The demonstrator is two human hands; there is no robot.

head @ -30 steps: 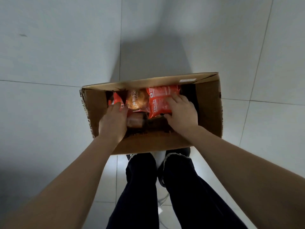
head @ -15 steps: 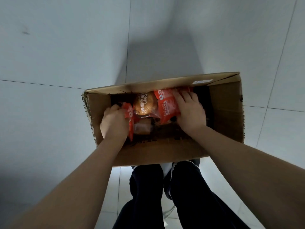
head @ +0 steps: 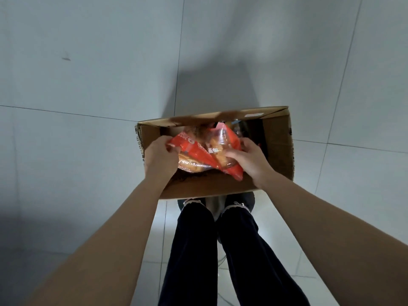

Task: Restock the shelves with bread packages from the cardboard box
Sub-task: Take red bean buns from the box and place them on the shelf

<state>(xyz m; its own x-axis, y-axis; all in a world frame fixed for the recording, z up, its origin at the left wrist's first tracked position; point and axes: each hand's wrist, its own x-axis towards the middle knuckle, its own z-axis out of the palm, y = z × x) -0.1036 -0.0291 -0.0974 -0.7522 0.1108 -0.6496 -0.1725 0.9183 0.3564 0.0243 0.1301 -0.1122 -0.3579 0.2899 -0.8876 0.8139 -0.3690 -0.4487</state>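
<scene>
Left hand (head: 159, 159) is curling around the left end of an orange bread pack (head: 189, 149), fingers closed on the wrapper edge. Right hand (head: 249, 161) is pinching a second pack (head: 227, 155) from the right side, thumb on top and fingers wrapping under it. Both packs are sitting up at the mouth of the box (head: 278, 151), overlapping each other in the middle, so they're basically being handled as one loose bundle.

What I'd be worrying about: that wrapper looks slick and crinkly, and each hand is only gripping an end. If the two packs are sliding against each other where they're overlapping, one could be slipping out and dropping back in the box or onto the floor (head: 88, 85). Squeezing harder to stop that is probably squashing the bread inside, which looks soft.

The box is also standing right at the person's feet, with the far flap (head: 198, 117) leaning inward over the packs, so a pack corner could be catching on it on the way up. Can't tell how many more packs are lying underneath, it's too dark in there.
</scene>
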